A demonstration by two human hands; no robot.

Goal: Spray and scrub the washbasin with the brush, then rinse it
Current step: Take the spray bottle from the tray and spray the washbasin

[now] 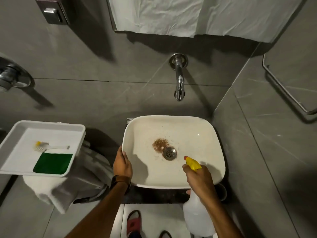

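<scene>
The white washbasin (202, 134) sits low in the middle, with a brown patch of dirt (160, 144) just left of its metal drain (169, 153). My right hand (199, 179) grips a translucent spray bottle (195, 217) by the neck; its yellow nozzle (192, 163) points into the basin toward the drain. My left hand (122, 164) clasps the basin's left rim. A small brush (49, 146) with a clear handle lies in a white tray (15, 146) at the left, untouched.
A green scrub pad (53, 163) lies in the tray beside the brush. A chrome wall tap (179, 81) hangs over the basin's back edge. A grey-white towel (77, 184) drapes below the tray. Grey tiled walls close in at the right, with a rail (288, 93).
</scene>
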